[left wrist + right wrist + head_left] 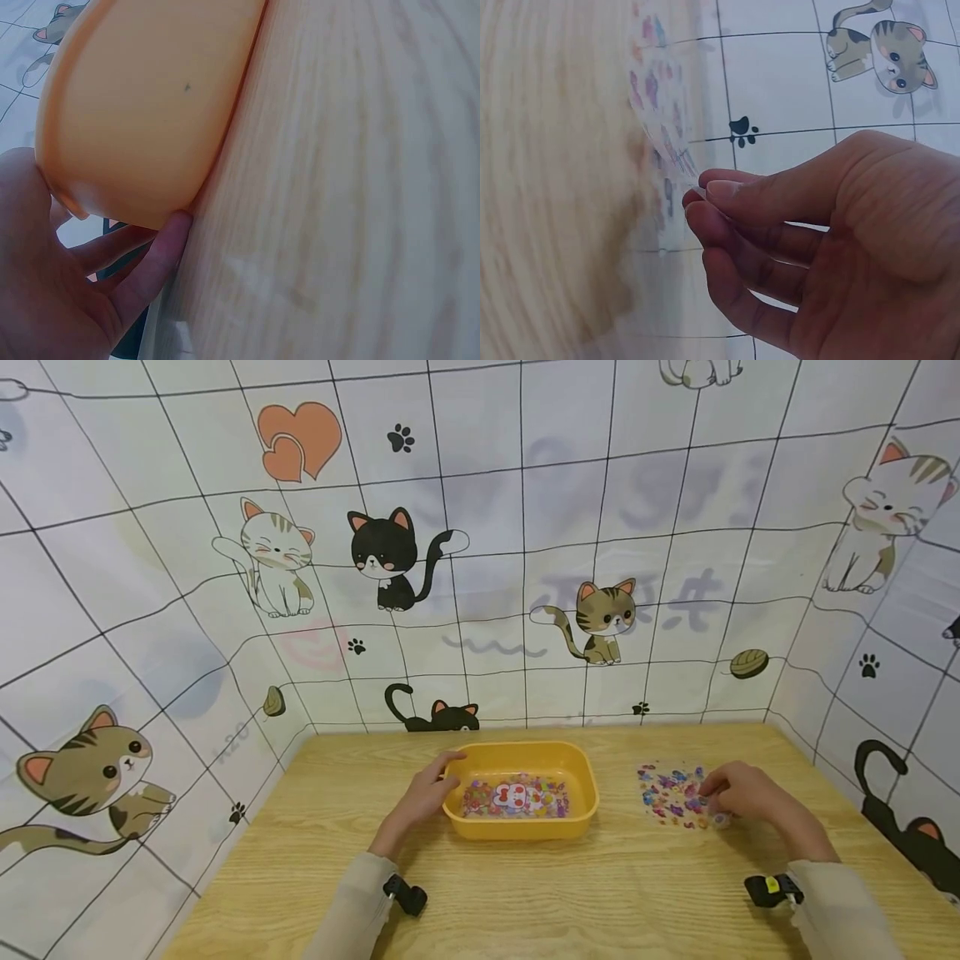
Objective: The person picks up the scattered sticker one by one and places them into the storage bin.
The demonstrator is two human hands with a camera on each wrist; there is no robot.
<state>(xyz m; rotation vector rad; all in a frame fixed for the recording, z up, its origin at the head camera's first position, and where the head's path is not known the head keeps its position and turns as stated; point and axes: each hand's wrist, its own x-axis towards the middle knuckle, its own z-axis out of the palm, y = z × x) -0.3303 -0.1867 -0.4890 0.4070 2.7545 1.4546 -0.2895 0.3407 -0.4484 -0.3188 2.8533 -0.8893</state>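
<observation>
A yellow plastic basin [521, 832] stands mid-table, with a layer of small colourful pieces and a white cartoon figure [512, 796] inside. My left hand [429, 789] grips its left end, fingers bent over the rim. Seen from the left wrist, that hand [82, 277] has fingertips against the outer wall of the basin [150, 112]. Right of the basin, my right hand [742, 791] pinches the right edge of a clear sheet dotted with small colourful pictures [672, 793]. The right wrist view shows the sheet [656, 94] tilted up between the thumb and fingertips of the hand [772, 232].
The pale wood table [517, 902] backs onto a white grid-lined sheet [487, 585] printed with cartoon cats, which also rises on both sides. Black wrist devices [405, 894] sit at both sleeves.
</observation>
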